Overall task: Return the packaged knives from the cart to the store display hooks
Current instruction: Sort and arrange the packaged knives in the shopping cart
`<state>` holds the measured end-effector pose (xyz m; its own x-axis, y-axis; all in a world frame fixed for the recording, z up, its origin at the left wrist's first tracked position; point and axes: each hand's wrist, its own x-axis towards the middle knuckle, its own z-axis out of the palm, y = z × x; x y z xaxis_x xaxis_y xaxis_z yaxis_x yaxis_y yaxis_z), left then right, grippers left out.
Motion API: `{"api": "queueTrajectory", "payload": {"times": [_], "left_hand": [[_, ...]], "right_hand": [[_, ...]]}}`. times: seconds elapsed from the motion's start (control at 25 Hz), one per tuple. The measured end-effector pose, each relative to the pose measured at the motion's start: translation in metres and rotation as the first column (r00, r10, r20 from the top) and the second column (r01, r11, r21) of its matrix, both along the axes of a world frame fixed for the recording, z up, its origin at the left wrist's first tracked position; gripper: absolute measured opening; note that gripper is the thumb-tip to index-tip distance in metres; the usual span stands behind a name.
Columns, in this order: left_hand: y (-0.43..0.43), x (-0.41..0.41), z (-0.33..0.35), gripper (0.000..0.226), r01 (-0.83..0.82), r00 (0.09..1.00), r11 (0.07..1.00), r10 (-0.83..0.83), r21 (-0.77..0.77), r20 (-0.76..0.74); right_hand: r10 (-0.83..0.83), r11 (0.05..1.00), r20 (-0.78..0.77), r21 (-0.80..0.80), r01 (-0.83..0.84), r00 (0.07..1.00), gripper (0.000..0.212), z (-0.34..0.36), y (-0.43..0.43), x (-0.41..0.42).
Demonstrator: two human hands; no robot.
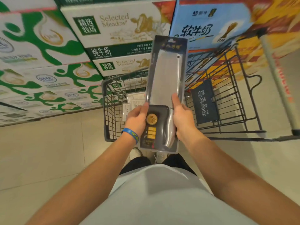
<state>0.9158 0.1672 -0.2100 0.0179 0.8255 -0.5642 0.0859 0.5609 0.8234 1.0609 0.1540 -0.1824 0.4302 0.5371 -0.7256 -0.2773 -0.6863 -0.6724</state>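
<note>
Head view:

- The packaged knife [164,75] is a broad cleaver sealed in a clear blister on a dark backing card; it is held up in front of the person, above the cart [106,133], with the hang-tab end pointing away and the handle end toward the body; it is lifted free of the cart.
- The left hand [137,116] grips the pack's left edge near where blade meets handle; its thumb lies on the front of the card beside a round gold sticker, and the other fingers are hidden behind; a blue wristband [130,134] circles that wrist.
- The right hand [182,117] grips the right edge at about the same height; its thumb presses on the front over the lower blade, and its fingers curl round the back.
- The wire cart stands just beyond the hands; several pale flat packages [132,103] lie on its bottom, too blurred to tell what they are; a dark folding panel [205,103] with round white symbols sits at the near end, and the pale push handle [279,82] runs down the right side.
- Stacked milk cartons [113,30] in green and white fill the left and centre behind the cart; a blue carton [209,28] stands to the right.
- Beige floor tiles [48,151] lie below; the person's white shirt [159,192] and pale shoes [136,153] show at the bottom.
</note>
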Motion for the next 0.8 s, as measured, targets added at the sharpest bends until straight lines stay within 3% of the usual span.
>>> {"api": "queueTrajectory", "payload": {"times": [0.08,0.2,0.36,0.44,0.48,0.56,0.6,0.72,0.8], "left_hand": [[0.008,-0.001,0.009,0.032,-0.087,0.981,0.995,0.094,-0.045,0.170],[0.019,-0.004,0.014,0.026,-0.129,0.894,0.979,0.184,-0.160,0.408],[0.025,-0.010,0.003,0.027,-0.159,0.888,0.970,0.222,-0.184,0.404],[0.025,-0.013,0.000,0.043,-0.183,0.915,0.966,0.236,-0.185,0.327],[0.025,-0.014,-0.001,0.050,-0.180,0.934,0.970,0.220,-0.162,0.280],[0.023,-0.011,0.002,0.038,-0.168,0.954,0.982,0.185,-0.090,0.237],[0.022,-0.006,0.008,0.034,-0.149,0.963,0.987,0.159,-0.059,0.219],[0.021,0.011,0.013,0.039,-0.104,0.984,0.994,0.101,0.016,0.150],[0.022,0.025,0.020,0.023,-0.100,0.986,0.993,0.091,0.060,0.139]], "right_hand": [[0.081,0.995,0.103,0.047,-0.086,0.991,0.078,0.002,-0.003,-0.003],[0.174,0.979,0.192,0.074,-0.192,0.966,0.067,0.005,0.002,-0.013],[0.393,0.917,0.299,-0.055,-0.395,0.870,0.061,0.003,0.012,-0.001],[0.495,0.861,0.474,-0.150,-0.487,0.729,0.058,0.003,0.015,0.032],[0.550,0.820,0.576,-0.236,-0.521,0.605,0.059,0.003,0.016,0.056],[0.657,0.724,0.675,-0.442,-0.529,0.335,0.056,0.000,0.016,0.112],[0.685,0.700,0.681,-0.516,-0.494,0.260,0.055,-0.001,0.016,0.140],[0.636,0.767,0.729,-0.560,-0.313,0.254,0.061,-0.003,0.016,0.210],[0.576,0.817,0.733,-0.499,-0.290,0.361,0.072,0.000,0.021,0.237]]}}
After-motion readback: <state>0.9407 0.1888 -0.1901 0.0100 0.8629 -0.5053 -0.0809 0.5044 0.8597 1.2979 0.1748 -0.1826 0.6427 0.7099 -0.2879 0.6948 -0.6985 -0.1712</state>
